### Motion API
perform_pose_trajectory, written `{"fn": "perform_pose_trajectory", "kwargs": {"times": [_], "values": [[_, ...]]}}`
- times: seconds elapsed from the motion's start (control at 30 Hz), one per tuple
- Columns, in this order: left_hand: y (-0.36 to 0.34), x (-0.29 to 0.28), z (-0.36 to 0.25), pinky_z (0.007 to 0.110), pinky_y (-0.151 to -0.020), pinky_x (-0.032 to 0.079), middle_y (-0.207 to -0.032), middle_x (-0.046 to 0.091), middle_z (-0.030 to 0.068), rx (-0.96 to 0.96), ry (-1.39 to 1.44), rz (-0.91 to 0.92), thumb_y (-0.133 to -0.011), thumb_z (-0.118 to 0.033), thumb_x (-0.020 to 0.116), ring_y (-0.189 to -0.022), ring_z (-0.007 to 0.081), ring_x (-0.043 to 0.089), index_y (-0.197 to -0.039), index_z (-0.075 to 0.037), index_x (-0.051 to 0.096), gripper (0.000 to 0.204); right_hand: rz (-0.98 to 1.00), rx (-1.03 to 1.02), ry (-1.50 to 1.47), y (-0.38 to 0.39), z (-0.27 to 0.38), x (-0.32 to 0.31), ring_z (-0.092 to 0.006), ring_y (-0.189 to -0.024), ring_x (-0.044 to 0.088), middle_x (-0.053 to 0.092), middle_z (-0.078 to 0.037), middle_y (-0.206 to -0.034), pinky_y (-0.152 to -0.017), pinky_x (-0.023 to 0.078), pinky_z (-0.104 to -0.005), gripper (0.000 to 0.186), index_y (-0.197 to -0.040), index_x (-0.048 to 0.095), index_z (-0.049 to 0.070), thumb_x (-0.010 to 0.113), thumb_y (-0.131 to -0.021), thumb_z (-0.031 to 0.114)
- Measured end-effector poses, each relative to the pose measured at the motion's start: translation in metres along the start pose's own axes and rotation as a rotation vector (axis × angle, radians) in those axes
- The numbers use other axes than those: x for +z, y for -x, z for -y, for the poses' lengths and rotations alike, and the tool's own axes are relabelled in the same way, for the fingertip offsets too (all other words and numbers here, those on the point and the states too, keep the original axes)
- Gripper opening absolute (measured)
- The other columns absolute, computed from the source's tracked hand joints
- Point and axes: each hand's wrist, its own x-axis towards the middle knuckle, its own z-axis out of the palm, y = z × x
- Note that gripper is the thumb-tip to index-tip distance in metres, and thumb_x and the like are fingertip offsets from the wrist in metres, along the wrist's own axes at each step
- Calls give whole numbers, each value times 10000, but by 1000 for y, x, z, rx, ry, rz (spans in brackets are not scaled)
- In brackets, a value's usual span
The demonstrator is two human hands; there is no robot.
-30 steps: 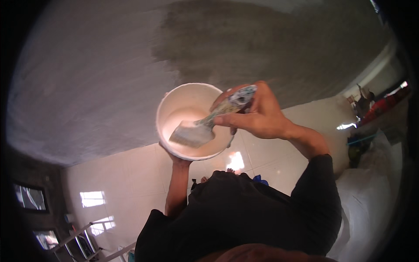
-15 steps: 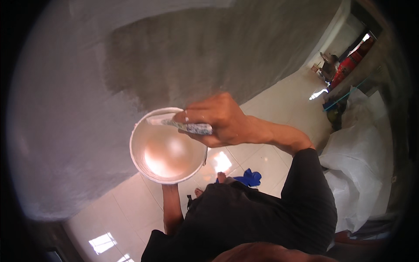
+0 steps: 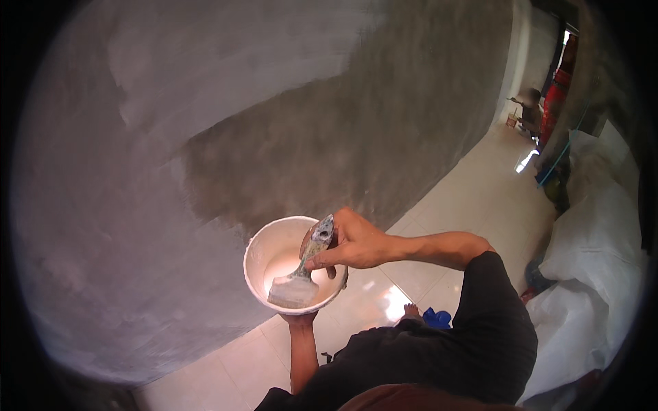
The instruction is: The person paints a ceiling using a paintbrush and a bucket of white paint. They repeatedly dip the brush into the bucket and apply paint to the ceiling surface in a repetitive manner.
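Note:
My right hand (image 3: 356, 243) is closed round the handle of a wide, paint-smeared brush (image 3: 293, 291). The brush's pale bristle end points down inside the white bucket (image 3: 256, 255), close to its near wall. Whitish liquid paint (image 3: 277, 266) lies in the bottom; I cannot tell whether the bristles touch it. From below, my left hand (image 3: 299, 318) holds up the bucket, its fingers mostly hidden beneath. In front stands a wall with a light grey coated area (image 3: 123, 226) and a darker brownish-grey patch (image 3: 288, 151).
Pale glossy floor tiles (image 3: 473, 178) run along the wall's foot. White plastic sheeting (image 3: 589, 260) is bunched at the right. Near my foot lies a blue thing (image 3: 437, 318). A person (image 3: 529, 113) is low by the far wall, with a small container (image 3: 512, 120) beside them.
The brush has turned from lying across the bucket's far rim to pointing down inside it. Bucket and both hands now appear lower and further right, as the whole view has shifted.

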Motion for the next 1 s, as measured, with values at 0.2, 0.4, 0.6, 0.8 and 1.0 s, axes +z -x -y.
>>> {"fn": "perform_pose_trajectory", "kwargs": {"times": [0.2,0.4,0.6,0.8,1.0], "values": [[10,29,2,582,-1170,369,-1476,546,143,29,-13,-27,-1023,-591,434,-1377,360,492,-1465,-103,498,662,-66,-408,153,-23,-2,3,-157,-632,695,760,-105,-807,-541,505,-303,197,-974,771,-6,816,-829,119],[28,52,20,653,-1190,294,-1523,523,129,107,134,13,-976,-624,512,-1414,364,464,-1464,-94,515,720,-104,-894,547,-43,6,-16,-292,-648,682,743,-75,-828,-533,516,-376,265,-995,755,44,775,-731,63],[15,74,51,691,-1200,231,-1569,469,146,233,147,-69,-948,-627,557,-1469,390,388,-1517,-111,462,774,-72,-967,483,-39,17,-59,-258,-633,689,748,-84,-821,-524,511,-355,213,-977,763,47,786,-769,83],[16,88,68,680,-1187,280,-1567,465,148,311,198,-46,-950,-644,547,-1449,389,416,-1529,-141,452,773,186,-494,86,-27,43,-86,-122,-621,691,760,-93,-775,-538,507,-291,189,-973,787,3,820,-828,119],[17,92,83,638,-1149,380,-1550,478,136,354,5,-84,-928,-704,532,-1410,375,466,-1527,-169,453,807,381,-175,-135,-18,44,-88,-98,-640,683,759,-81,-782,-593,510,-247,188,-968,774,-49,815,-848,90]]}}
